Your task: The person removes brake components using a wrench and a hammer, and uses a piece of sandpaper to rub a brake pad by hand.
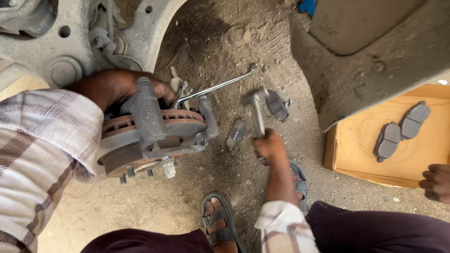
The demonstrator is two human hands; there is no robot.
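My left hand point(117, 86) reaches behind the brake caliper point(147, 117) and grips it where it sits over the rusty brake disc point(140, 145). A long metal wrench point(215, 86) sticks out from the caliper toward the upper right. My right hand point(268, 145) is closed around the handle of a hammer point(256, 105), whose head is raised above the dirt. Two worn brake pads point(236, 132) point(277, 105) lie on the ground on either side of the hammer.
A wooden board point(356, 145) at the right carries two grey brake pads point(401, 129). Another person's hand point(437, 182) rests at its lower right edge. The car's wheel arch point(370, 61) hangs above. My sandalled foot point(218, 222) stands on the dirt.
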